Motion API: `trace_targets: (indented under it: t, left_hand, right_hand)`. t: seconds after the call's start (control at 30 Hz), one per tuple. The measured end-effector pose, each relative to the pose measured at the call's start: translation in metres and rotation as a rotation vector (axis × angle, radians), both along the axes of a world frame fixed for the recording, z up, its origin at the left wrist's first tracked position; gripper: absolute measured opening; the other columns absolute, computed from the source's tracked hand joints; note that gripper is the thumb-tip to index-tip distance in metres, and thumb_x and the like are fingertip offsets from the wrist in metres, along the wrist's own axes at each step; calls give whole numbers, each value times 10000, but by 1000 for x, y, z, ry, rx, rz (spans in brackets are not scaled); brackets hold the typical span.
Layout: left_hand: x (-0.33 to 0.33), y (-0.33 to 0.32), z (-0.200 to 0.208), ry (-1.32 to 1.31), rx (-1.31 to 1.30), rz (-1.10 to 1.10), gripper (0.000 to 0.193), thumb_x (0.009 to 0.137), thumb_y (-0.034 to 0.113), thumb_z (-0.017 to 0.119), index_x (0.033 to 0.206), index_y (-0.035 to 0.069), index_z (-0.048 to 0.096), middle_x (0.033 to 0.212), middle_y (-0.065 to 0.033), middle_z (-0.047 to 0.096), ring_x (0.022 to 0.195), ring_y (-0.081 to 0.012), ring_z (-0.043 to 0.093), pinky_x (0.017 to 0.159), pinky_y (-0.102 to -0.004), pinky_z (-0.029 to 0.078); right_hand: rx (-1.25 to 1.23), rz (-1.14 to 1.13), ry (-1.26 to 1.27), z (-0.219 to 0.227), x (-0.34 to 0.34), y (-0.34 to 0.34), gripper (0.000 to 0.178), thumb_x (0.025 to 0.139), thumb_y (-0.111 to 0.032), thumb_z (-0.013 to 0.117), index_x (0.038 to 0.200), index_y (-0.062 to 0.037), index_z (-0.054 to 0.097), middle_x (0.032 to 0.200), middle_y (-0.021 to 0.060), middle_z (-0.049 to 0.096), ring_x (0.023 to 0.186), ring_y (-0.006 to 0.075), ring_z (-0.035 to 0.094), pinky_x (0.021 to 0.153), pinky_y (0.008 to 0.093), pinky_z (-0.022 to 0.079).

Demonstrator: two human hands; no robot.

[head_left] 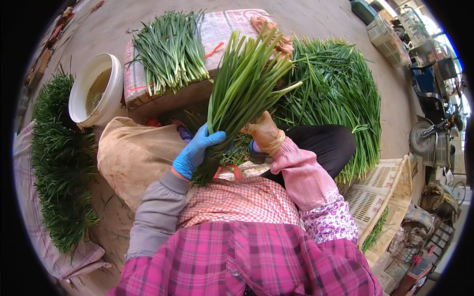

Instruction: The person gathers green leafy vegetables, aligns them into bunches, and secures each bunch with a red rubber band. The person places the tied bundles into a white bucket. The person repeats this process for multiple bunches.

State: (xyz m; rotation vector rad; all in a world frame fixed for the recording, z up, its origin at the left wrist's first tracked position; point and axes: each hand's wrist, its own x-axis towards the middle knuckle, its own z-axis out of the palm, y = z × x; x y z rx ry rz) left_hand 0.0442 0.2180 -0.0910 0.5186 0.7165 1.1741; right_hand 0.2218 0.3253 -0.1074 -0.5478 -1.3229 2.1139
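A thick bunch of garlic chives [244, 81] is held upright in front of me, its pale stalk ends fanned at the top and its leaves hanging toward my lap. My left hand [198, 149], in a blue glove, is closed round the leafy lower part. At the other side of the bunch is my right hand [266, 132] in a tan glove, its fingers curled against the stalks and partly hidden behind them. Beyond it, a cloth-covered block [232, 22] carries a flat layer of loose chives [170, 52], a red strip [215, 50] and a crumpled peach-coloured glove [276, 39].
A large heap of chives [335, 93] lies to the right. On the left stand a white bucket [79, 106] with murky liquid and a row of chive bundles [61, 163] on plaid cloth [29, 197]. A plastic crate [377, 185] sits near right; a wheeled vehicle [424, 135] stands beyond.
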Motion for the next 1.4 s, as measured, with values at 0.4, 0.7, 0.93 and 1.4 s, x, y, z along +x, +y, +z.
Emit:
trace_targets:
  t: [0.4, 0.7, 0.93, 1.4]
  left_hand:
    - [10, 2, 8, 492, -28, 242, 392, 711, 43, 771, 1062, 0, 600, 821, -47, 647, 641, -102, 599, 554, -225, 486]
    - [32, -1, -5, 773, 201, 228, 497, 765, 70, 726, 1221, 19, 537, 1072, -100, 659, 953, -135, 604, 858, -290, 481]
    - [25, -4, 1, 255, 205, 72, 799, 863, 382, 641, 1457, 47, 224, 1399, -114, 400, 1262, -191, 402, 1052, -329, 328]
    - [38, 1, -5, 727, 370, -37, 629, 961, 111, 458, 1496, 146, 128, 1489, -100, 313, 1336, -198, 323, 1095, -306, 229]
  right_hand:
    - [-63, 93, 286, 66, 14, 20, 1100, 594, -395, 849, 1423, -2, 243, 1397, 112, 397, 1296, 257, 372, 1110, 403, 245]
    - [-81, -456, 121, 75, -5, 48, 761, 762, -98, 763, 1383, -32, 328, 1154, 82, 561, 1000, 176, 593, 837, 328, 525]
    - [-296, -235, 290, 85, -2, 60, 420, 847, -20, 579, 1256, 14, 487, 1158, 155, 609, 1056, 269, 606, 912, 393, 513]
    - [-18, -264, -10, 103, -3, 58, 467, 791, -87, 732, 1202, 0, 526, 980, 93, 662, 870, 175, 653, 752, 303, 547]
